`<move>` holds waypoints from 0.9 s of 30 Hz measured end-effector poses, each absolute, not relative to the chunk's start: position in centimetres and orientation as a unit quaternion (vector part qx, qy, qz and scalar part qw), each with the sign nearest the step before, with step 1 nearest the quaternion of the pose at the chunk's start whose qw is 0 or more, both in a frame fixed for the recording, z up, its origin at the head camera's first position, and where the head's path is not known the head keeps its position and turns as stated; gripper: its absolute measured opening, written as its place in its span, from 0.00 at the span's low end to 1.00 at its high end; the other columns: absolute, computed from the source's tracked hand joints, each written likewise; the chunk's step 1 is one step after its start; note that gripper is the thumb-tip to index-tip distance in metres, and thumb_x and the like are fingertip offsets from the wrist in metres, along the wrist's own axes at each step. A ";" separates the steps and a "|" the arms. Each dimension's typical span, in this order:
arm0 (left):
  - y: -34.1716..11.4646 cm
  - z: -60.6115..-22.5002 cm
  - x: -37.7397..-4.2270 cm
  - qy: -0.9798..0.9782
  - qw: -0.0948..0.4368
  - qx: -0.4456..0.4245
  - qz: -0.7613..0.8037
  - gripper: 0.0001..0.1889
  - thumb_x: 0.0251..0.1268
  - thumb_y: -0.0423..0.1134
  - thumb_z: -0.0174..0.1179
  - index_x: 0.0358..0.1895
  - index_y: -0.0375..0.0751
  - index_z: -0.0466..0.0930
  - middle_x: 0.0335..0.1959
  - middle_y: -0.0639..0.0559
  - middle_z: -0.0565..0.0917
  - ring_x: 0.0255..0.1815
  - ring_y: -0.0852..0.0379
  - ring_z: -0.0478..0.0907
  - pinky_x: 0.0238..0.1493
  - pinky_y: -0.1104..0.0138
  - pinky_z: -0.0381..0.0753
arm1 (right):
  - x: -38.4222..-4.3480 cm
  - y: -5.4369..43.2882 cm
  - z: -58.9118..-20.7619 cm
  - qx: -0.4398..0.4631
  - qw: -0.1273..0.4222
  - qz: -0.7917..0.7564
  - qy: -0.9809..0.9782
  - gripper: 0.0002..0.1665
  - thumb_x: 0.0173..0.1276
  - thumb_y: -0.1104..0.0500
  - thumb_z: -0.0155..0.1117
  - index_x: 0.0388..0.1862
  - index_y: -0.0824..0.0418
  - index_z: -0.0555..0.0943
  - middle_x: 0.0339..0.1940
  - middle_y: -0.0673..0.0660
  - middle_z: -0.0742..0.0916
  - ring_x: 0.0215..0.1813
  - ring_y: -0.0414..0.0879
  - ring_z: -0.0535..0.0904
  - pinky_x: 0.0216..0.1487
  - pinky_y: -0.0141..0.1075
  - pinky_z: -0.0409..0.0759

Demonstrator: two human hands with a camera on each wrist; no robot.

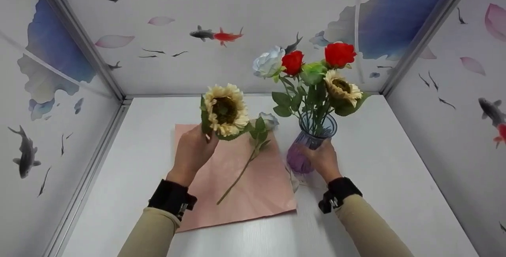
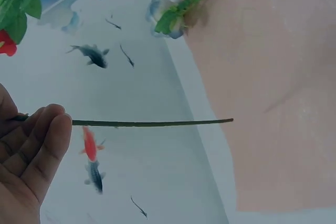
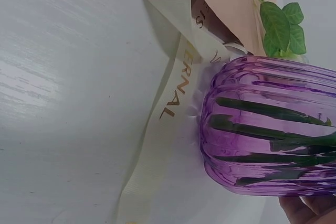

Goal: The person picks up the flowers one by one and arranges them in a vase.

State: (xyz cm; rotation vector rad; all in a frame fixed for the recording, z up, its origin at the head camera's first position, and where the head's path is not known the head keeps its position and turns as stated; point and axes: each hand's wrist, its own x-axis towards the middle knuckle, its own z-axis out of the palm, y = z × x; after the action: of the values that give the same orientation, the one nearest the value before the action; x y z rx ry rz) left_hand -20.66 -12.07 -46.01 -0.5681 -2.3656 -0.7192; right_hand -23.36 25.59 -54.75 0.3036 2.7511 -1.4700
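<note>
My left hand (image 1: 193, 148) pinches a cream sunflower (image 1: 225, 110) by its stem just below the bloom, holding it up over the pink wrapping paper (image 1: 272, 188). In the left wrist view its thin green stem (image 2: 157, 124) sticks out past the fingers, the cut end free. My right hand (image 1: 326, 160) grips the side of a purple-blue ribbed glass vase (image 1: 298, 158). Red roses (image 1: 339, 54), a pale blue rose (image 1: 269, 62), a green bloom (image 1: 313, 73) and another sunflower (image 1: 342, 87) stand in it. Stem ends show through the purple glass (image 3: 262, 87).
A single pale blue rose (image 1: 269, 120) lies across the paper, its stem pointing toward me. Cream ribbon (image 3: 178, 93) with gold lettering lies on the white table (image 1: 387, 170) beside the vase base. Printed panels (image 1: 253, 4) enclose the table at the back and sides.
</note>
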 end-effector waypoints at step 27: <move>-9.2 -39.9 -19.7 -0.691 0.152 -0.175 -0.684 0.09 0.77 0.37 0.59 0.45 0.32 0.81 0.32 0.44 0.88 0.23 0.49 0.85 0.32 0.55 0.87 | -23.4 25.6 -54.7 0.104 0.008 -0.463 0.880 0.69 0.54 0.30 0.77 0.77 0.71 0.56 0.70 0.74 0.74 0.72 0.65 0.71 0.73 0.56 0.68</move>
State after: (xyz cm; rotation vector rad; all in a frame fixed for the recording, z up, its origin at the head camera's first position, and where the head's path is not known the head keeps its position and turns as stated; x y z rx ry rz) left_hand -19.75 -9.16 -39.91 -0.5034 -1.9836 -1.9640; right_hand -23.36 25.60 -54.74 0.3237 2.7516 -1.4470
